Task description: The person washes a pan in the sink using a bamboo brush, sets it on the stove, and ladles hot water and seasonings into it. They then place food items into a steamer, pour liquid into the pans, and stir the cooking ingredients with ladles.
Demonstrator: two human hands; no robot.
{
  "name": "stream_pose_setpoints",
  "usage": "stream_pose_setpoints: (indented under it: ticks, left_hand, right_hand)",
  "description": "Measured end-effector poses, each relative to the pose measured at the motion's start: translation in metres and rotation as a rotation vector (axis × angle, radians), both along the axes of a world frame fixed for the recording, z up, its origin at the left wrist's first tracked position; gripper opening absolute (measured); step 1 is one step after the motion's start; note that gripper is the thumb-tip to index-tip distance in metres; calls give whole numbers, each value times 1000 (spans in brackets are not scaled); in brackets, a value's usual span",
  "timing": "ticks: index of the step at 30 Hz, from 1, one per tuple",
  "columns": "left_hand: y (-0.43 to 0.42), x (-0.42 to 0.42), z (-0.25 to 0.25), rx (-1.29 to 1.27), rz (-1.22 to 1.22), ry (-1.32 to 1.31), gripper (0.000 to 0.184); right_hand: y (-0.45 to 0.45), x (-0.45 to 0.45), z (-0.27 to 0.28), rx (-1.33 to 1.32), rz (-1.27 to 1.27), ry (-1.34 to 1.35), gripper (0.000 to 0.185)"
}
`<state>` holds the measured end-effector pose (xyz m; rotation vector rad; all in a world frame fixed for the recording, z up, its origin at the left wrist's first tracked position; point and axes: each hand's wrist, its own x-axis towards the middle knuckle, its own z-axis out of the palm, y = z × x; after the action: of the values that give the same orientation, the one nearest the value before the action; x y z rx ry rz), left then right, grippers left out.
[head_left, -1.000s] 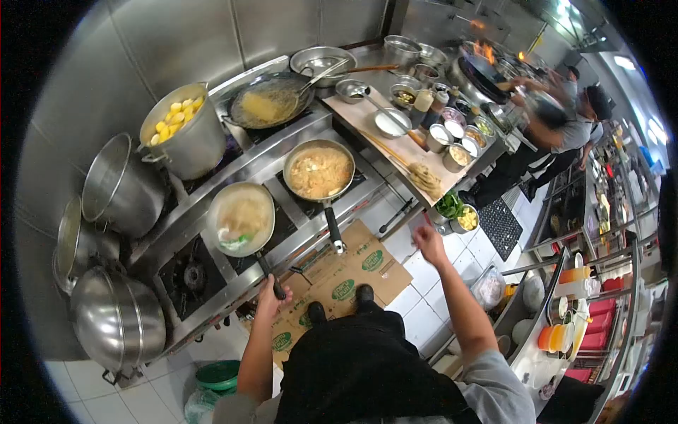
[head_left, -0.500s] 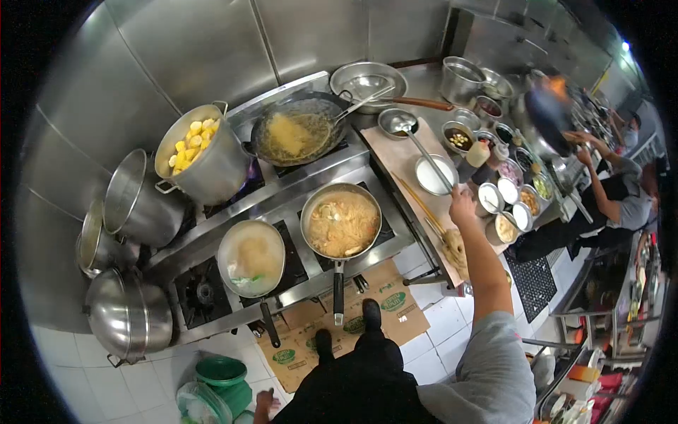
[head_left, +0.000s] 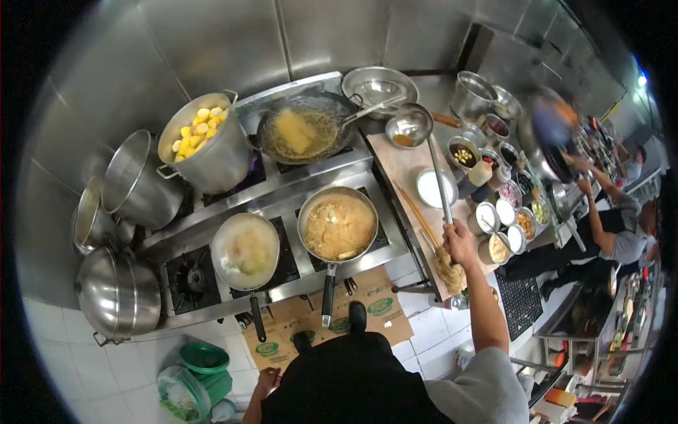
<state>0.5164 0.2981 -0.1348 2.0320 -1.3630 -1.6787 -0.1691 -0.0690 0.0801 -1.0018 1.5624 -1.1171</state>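
Observation:
My right hand (head_left: pixel 460 244) is closed round the handle of a long ladle (head_left: pixel 415 121), whose bowl is over the board's far end. Below my hand lies a pale tool head (head_left: pixel 449 273) with long sticks. My left hand (head_left: pixel 267 380) hangs low beside my apron, its fingers partly visible and too small to read. On the stove, one pan (head_left: pixel 246 251) holds cloudy liquid with pale and green bits. Beside it, another pan (head_left: pixel 337 225) holds an orange-yellow mixture. Behind them a dark wok (head_left: pixel 304 127) holds oil and a golden mass, with a strainer resting in it.
A tall pot (head_left: pixel 212 152) of yellow pieces stands at the back left, near empty metal pots. Bowls and bottles (head_left: pixel 480 173) crowd the right counter. Another person (head_left: pixel 611 233) works at a flaming wok. A green bin (head_left: pixel 205 358) and cardboard (head_left: pixel 381 307) are on the floor.
My left hand has let go of the left pan's handle and dropped low. My right hand has moved to the counter, taken the ladle and raised its bowl.

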Motion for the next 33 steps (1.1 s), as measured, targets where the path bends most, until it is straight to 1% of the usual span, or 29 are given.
stream_pose_setpoints:
  ticks: [2,3,4,5,6,7,8,9,10,11,12,13,14,15,16,17,18,20,21,22,23,24,26,28,30,31,32,33]
  left_hand:
    - [-18,9,-6,235,406,399,29]
    - [-19,10,-8,258,447,406,30]
    - [-22,11,-7,275,441,364,32]
    - [-20,12,-5,291,427,318,34]
    - [-15,12,-3,288,364,221,35]
    - [-9,5,5,207,162,0,38]
    - [-10,-7,27,138,-29,-239,42]
    - [-8,4,13,126,-103,-260,44]
    - [-10,13,5,111,-176,-281,47]
    - [0,32,-40,5,-222,-311,48]
    - [8,50,-78,-102,-267,-349,49]
    - [11,64,-98,-210,-309,-395,50]
    - [-7,56,-33,204,-3,-277,55]
    - [-2,62,-25,165,81,-250,55]
    - [6,79,-30,123,157,-224,56]
    - [13,95,-31,78,229,-197,57]
    - [22,113,-37,78,296,-140,53]
    - [53,158,-74,111,457,104,45]
    - [64,176,-75,123,496,202,42]
    - [85,186,-72,137,633,262,40]
    - [94,202,-64,153,759,317,38]
    - [121,228,-82,-149,480,281,35]
    - [151,259,-81,-179,415,178,31]
    - [150,269,-61,53,745,68,27]
    - [119,295,-33,-29,967,-10,27]
    - [100,312,-38,-230,850,-274,34]
    - [48,312,62,-413,862,-274,32]
    - [20,329,67,-474,876,-140,30]
  right_hand:
    - [1,18,13,-24,8,-93,26]
    - [-3,30,22,-33,28,-142,26]
    - [-9,46,35,-130,64,-58,24]
    - [-22,59,34,-208,64,-42,22]
    - [-39,77,37,-301,137,-12,20]
    - [-50,107,69,-399,198,17,18]
    - [-71,137,85,-475,239,133,17]
    - [-83,178,116,-435,275,181,20]
    - [-85,226,152,-480,277,239,27]
    - [-106,256,150,-511,294,316,42]
    - [-102,307,189,-525,371,336,45]
    - [-105,349,208,-442,455,276,46]
    - [-118,390,215,-532,489,405,48]
    - [-128,431,220,-584,555,431,48]
    - [-131,476,230,-476,619,257,45]
    - [-141,517,233,-430,666,270,40]
    - [-151,554,235,-432,697,326,38]
    - [-172,630,229,-434,741,415,33]
    - [-176,662,230,-435,753,445,31]
    - [-179,688,231,-374,782,436,17]
    - [-179,709,234,-298,809,352,18]
    - [-171,727,239,-257,797,244,19]
    - [-156,742,241,-176,794,54,18]
    - [-146,739,240,-109,820,-113,16]
    - [-108,727,247,-72,802,-218,15]
    - [-81,716,249,-51,789,-275,14]
    - [-57,704,248,-71,772,-192,14]
    - [-33,693,247,-96,752,-113,14]
